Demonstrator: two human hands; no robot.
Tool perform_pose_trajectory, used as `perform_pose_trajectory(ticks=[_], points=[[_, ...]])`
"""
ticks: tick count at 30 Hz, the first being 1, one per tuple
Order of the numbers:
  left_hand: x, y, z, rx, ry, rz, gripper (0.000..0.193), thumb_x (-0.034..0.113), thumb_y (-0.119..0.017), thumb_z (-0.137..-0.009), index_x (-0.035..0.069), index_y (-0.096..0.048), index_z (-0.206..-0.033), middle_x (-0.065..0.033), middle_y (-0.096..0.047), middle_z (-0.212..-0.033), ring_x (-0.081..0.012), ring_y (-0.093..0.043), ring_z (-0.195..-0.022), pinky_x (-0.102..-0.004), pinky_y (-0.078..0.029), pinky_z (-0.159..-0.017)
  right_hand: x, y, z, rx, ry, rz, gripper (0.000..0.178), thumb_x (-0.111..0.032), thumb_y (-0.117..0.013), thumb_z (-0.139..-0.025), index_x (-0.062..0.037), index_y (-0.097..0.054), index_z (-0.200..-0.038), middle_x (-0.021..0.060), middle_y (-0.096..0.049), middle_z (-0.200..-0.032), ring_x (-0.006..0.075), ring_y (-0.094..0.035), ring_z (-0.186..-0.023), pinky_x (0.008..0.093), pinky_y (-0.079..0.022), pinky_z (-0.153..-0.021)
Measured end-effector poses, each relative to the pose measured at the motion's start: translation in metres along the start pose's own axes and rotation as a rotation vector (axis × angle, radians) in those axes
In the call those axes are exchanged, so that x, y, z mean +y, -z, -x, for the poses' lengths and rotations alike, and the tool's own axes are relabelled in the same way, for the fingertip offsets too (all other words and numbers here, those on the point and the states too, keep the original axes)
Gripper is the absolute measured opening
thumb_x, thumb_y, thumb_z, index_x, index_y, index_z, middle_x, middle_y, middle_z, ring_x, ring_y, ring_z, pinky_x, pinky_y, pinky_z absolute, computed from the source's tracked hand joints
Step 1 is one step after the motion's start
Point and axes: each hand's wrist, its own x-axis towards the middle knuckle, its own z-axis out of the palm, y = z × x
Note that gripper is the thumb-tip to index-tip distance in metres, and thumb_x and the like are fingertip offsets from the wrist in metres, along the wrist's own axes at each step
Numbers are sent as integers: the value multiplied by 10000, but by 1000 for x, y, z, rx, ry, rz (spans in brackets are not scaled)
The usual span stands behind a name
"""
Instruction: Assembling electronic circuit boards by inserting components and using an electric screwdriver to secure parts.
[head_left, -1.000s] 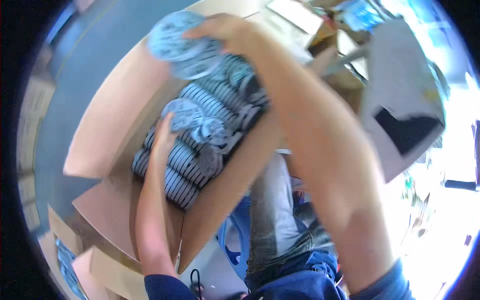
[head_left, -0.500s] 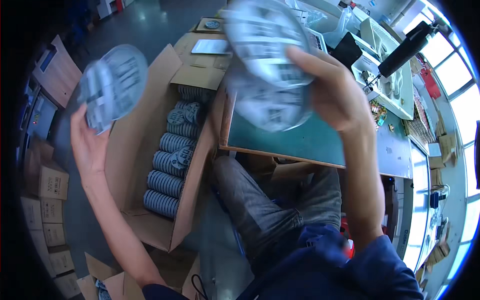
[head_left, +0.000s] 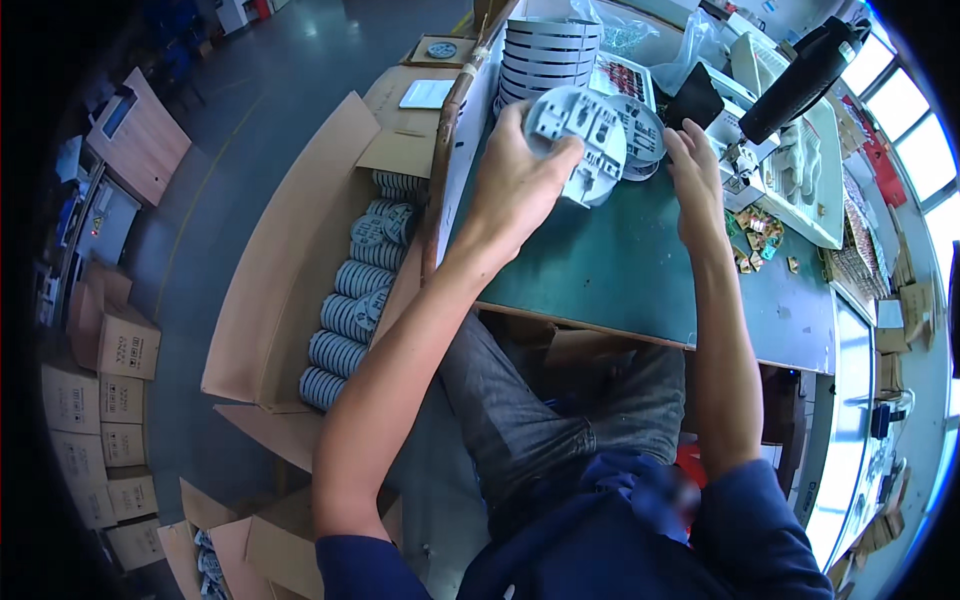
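Note:
My left hand (head_left: 520, 185) reaches over the green-topped workbench (head_left: 590, 270) and grips a round grey plastic disc (head_left: 592, 140) with raised blocks and slots on its face. The thumb lies across the face and the fingers are behind the rim. Behind that disc, to its right, another grey round disc (head_left: 645, 138) shows in part; what supports it is hidden. My right hand (head_left: 695, 175) is beside this second disc, fingers stretched out, with nothing in it. Farther back stands a tall stack of pale round discs (head_left: 548, 62).
Left of the bench, an open cardboard box (head_left: 290, 270) holds rows of grey discs (head_left: 340, 315). On the right are a black cylindrical tool (head_left: 805, 80), small brass-coloured parts (head_left: 758, 238) and a pale tray (head_left: 820, 190). Cartons (head_left: 125, 345) line the far left.
My left hand has swung from above the box to the bench with its disc. My right hand has let go of its discs and moved right, fingers spread. The disc stack is now uncovered.

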Motion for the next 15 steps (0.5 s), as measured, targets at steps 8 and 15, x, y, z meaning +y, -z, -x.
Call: perform_pose_trajectory(ticks=[8,15], points=[[-7,-3,-10,-103,11,221,411,166,-664,-929,-24,-535,-1269,-106,-664,-1127,-178,-656,-1040,-364,-557,-863,-38,23,43,-504,-286,-855,510,-273,-578,-1031,44,-481,-1419,131,-673,-1198,220,-672,-1071,484,-559,-940],[1,6,16,132,-448,-680,350,77,-642,-919,-17,-571,-1249,-173,-649,-1191,-303,-626,-1154,-464,-500,-999,-23,5,32,-382,-101,-278,414,-149,-566,-1006,6,-527,-1388,154,-715,-1044,242,-730,-880,420,-636,-697]])
